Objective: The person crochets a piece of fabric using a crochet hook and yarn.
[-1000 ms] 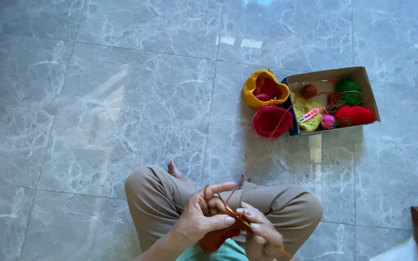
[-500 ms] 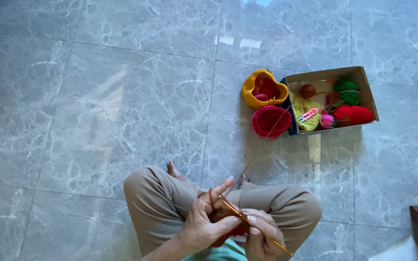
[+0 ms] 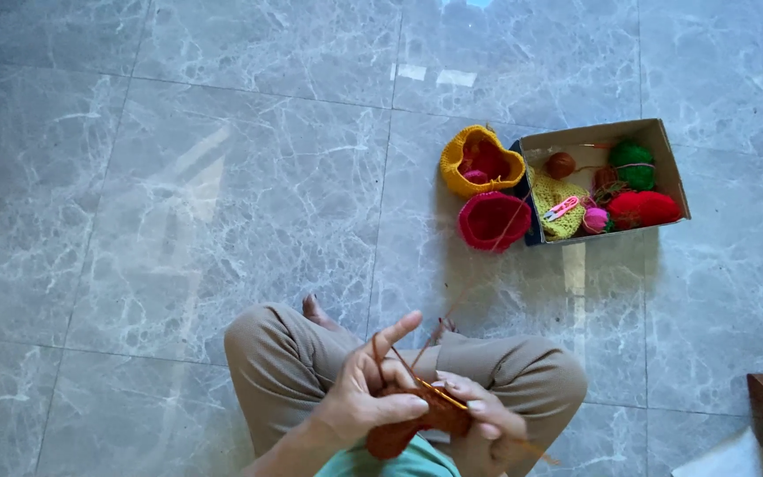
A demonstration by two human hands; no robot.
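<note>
A person is sitting cross-legged on the grey marble floor [image 3: 222,177], working a rust-brown knitted piece [image 3: 417,422] near the bottom edge. The left hand [image 3: 368,397] is pinching it, forefinger raised, while the right hand [image 3: 487,422] is closing its fingers on the piece and a thin needle [image 3: 430,386]. Farther right, a cardboard box [image 3: 664,159] of yarn balls is sitting beside a yellow basket [image 3: 480,159] and a pink basket [image 3: 494,221].

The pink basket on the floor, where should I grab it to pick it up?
Pinch the pink basket by its near rim, coming from above on the floor side. Its mouth faces up, the yellow basket crowds the far side and the cardboard box the right, so the near-left edge is free.
</note>
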